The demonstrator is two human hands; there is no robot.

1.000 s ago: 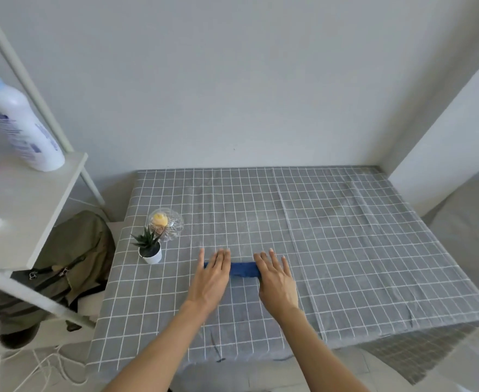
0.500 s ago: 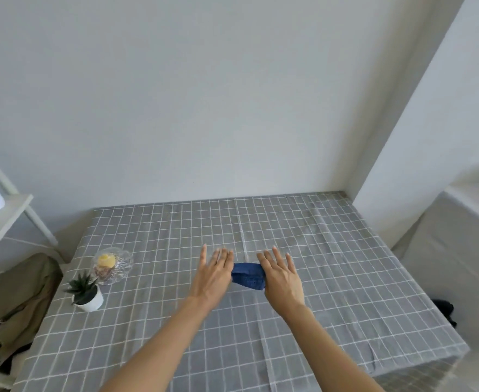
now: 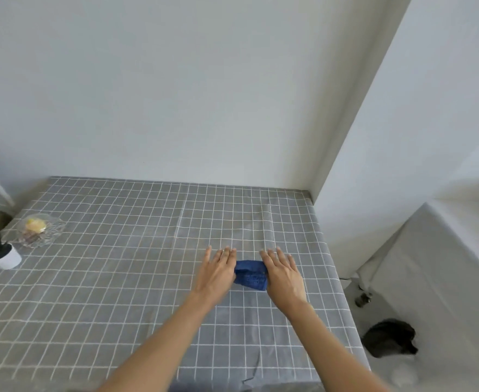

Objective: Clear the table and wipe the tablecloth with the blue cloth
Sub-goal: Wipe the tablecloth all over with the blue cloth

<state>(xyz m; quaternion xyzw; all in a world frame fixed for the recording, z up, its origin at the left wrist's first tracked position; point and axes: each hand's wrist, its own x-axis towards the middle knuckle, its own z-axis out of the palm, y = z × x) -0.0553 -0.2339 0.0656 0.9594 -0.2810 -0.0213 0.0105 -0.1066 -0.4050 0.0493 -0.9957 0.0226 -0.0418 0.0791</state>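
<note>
Where both hands (image 3: 218, 271) cover its ends, blue cloth (image 3: 250, 275) shows only mid-section.

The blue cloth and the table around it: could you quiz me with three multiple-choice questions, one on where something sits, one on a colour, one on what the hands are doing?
1. Where is the blue cloth?
A. between the two hands
B. beside the potted plant
C. on the floor

2. What colour is the plant's pot?
A. red
B. white
C. black

3. How do the left hand and right hand lie?
A. clenched in fists
B. lifted clear of the table
C. fingers straight, flat on the cloth's ends

Answers: 1 A, the cloth shows between the hands on the checked tablecloth. 2 B, the pot is white. 3 C, straight fingers point toward the wall.
</note>
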